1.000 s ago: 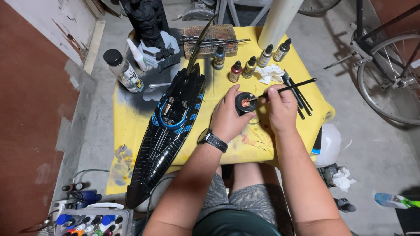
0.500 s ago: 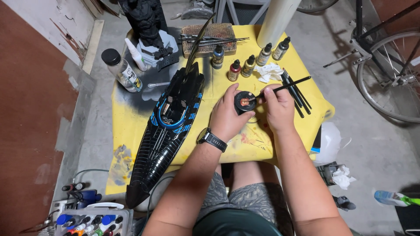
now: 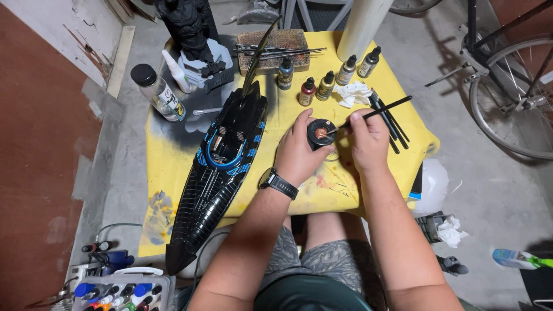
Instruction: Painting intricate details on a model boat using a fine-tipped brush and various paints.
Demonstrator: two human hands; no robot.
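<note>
The left hand (image 3: 299,151) is curled around a small black disc (image 3: 320,132), gripping it just above the yellow table (image 3: 173,150). The right hand (image 3: 368,138) pinches a thin black brush (image 3: 377,110) between closed fingers, its tip touching the disc's reddish centre. A long black-and-blue model (image 3: 222,173) lies just left of the hands.

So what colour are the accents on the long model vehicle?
Blue accents on a black model vehicle, clearest in the head view.
</note>
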